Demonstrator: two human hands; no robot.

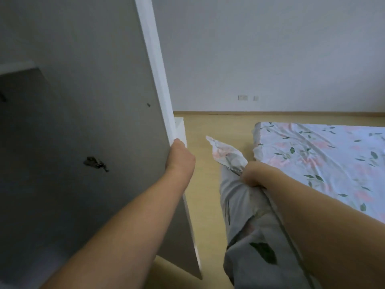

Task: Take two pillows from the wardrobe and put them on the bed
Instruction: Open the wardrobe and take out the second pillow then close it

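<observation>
My left hand point(179, 156) grips the white outer edge of the open wardrobe door point(100, 122), whose grey inner face fills the left of the view. A floral pillow point(245, 217), grey and pink with green leaves, hangs low in the middle, with my right hand point(253, 174) shut on it near its upper end. One corner of the pillow sticks up past my fist. The bed point(325, 155), covered in a matching floral sheet, lies to the right, close beside the pillow. The wardrobe's inside is dark at far left; no other pillow shows.
Light wooden floor point(206, 184) runs between the wardrobe door and the bed. A white wall point(270, 49) with two sockets point(248, 98) stands behind. A hinge fitting point(94, 163) is on the door's inner face.
</observation>
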